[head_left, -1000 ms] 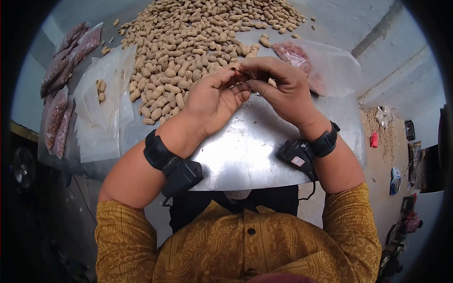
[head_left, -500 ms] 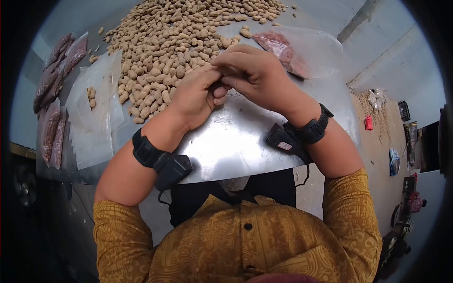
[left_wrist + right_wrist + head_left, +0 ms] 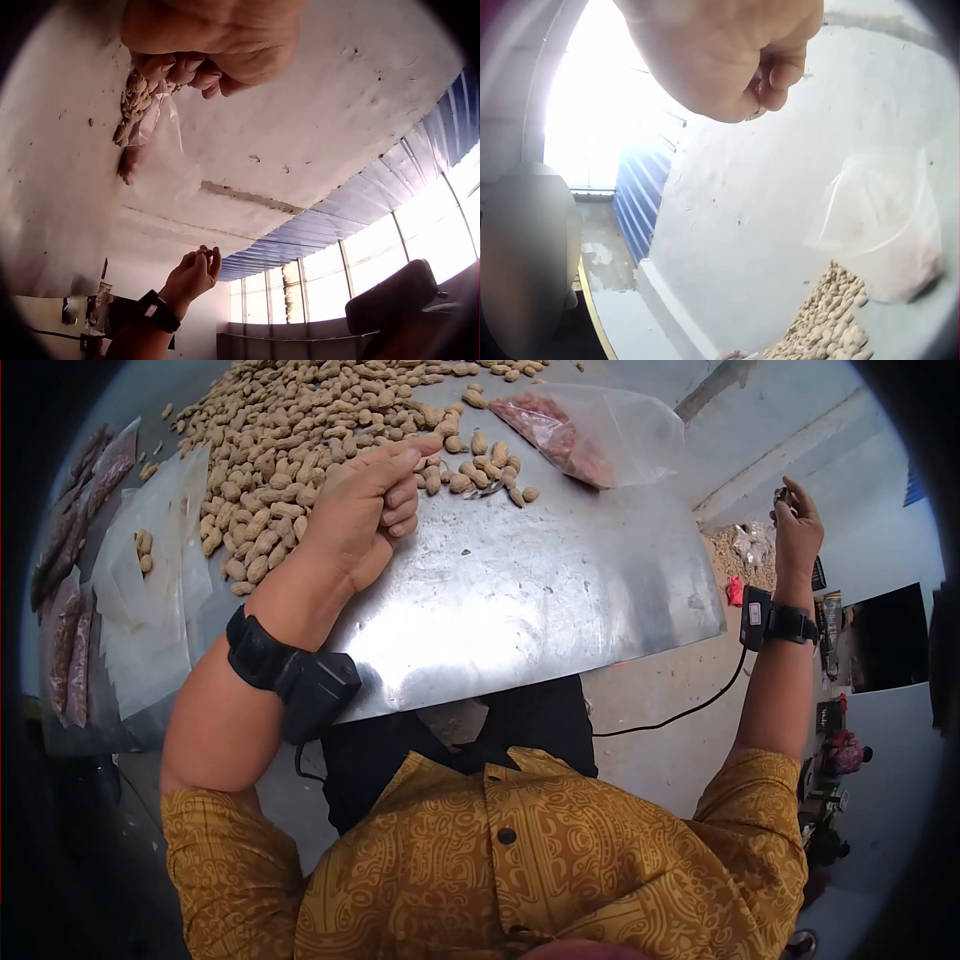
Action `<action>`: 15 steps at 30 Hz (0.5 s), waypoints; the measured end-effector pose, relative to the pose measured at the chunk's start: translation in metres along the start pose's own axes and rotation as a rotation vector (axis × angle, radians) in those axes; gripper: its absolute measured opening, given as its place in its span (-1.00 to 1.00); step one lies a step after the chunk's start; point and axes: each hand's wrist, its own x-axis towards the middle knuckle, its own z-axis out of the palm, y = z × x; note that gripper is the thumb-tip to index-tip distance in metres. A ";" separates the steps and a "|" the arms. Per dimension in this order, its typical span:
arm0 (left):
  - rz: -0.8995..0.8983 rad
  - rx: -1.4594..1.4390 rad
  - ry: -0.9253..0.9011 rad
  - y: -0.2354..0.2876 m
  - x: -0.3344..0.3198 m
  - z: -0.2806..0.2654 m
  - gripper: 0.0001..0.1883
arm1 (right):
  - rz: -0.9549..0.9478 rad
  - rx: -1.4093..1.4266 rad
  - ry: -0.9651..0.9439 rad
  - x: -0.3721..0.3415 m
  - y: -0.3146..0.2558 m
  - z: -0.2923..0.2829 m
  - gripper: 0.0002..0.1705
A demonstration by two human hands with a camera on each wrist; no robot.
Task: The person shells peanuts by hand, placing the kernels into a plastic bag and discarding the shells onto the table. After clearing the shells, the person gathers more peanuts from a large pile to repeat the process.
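Observation:
Over the near right edge of the peanut pile, my left hand hovers with index finger and thumb stretched forward and the other fingers curled into the palm. Nothing shows in its grip. My right hand is raised out past the right side of the metal table. Its thumb and fingertips pinch a small dark bit that looks like peanut shell. A few loose peanuts lie on the table just right of my left hand.
A clear bag of pinkish shelled peanuts lies at the far right of the table. Flat plastic bags and filled packets lie on the left. Scattered shells cover the floor beyond the right edge.
Both hands were together over the table, fingers meeting. My right hand has swung far right, off the table, while the left stays near the pile. The view has shifted right.

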 end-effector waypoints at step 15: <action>0.069 -0.073 0.018 -0.004 0.002 -0.009 -0.70 | -0.419 0.053 -1.068 -0.083 -0.182 0.106 -0.81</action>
